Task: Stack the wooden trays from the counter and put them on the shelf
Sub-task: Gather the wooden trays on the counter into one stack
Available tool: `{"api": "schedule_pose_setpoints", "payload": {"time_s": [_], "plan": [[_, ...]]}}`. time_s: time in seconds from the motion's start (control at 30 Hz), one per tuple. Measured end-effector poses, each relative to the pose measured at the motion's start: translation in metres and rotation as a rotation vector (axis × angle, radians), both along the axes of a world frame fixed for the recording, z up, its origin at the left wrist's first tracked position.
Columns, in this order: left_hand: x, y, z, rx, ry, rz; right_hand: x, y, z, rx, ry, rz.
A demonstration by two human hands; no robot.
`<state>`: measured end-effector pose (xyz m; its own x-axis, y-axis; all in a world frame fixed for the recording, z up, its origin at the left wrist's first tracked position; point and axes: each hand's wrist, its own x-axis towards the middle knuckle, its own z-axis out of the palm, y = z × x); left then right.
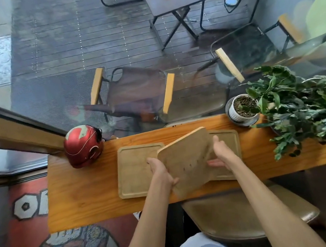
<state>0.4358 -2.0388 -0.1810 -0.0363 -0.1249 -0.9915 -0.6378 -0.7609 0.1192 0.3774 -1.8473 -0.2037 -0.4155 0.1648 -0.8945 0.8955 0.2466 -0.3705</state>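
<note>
Nearest the camera, both bare forearms reach forward over a padded stool (253, 213) toward the wooden counter (79, 191). The left hand (161, 172) grips the lower left edge of a lifted tray (186, 160), thumb on the upper face and fingers curled beneath. The right hand (221, 154) clasps the same tray's right edge, thumb raised along the side and fingers (214, 163) spread flat under it. This tray is held tilted above the counter, its far corner higher, its plain underside toward the camera. Under it, flat on the counter, lie a left tray (135, 169) and a right tray (230, 147), the latter partly covered. Farther along the counter's back edge, a red helmet (83, 146) sits left of the trays and a potted plant (244, 109) right.
</note>
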Motion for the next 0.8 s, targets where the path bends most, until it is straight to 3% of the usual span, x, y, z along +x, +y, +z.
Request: {"api": "schedule_pose_setpoints", "payload": {"time_s": [0.2, 0.33, 0.4, 0.57, 0.73, 0.8], "plan": [[0.03, -0.004, 0.062, -0.205, 0.361, -0.325, 0.025, 0.038, 0.054, -0.291, 0.102, -0.341], [0.059, -0.039, 0.077, -0.072, 0.513, -0.432, 0.038, 0.04, 0.072, -0.303, 0.082, -0.008], [0.076, -0.056, 0.077, -0.075, 0.569, -0.543, 0.047, 0.024, 0.075, -0.36, 0.05, 0.011], [0.105, -0.096, 0.07, -0.315, 0.58, -0.594, 0.072, -0.034, 0.077, -0.368, 0.179, 0.101], [0.139, -0.137, 0.064, -0.559, 0.502, -0.676, 0.116, -0.106, 0.076, -0.108, 0.405, 0.387], [0.15, -0.163, 0.058, -0.605, 0.455, -0.726, 0.135, -0.139, 0.069, 0.001, 0.406, 0.451]]}}
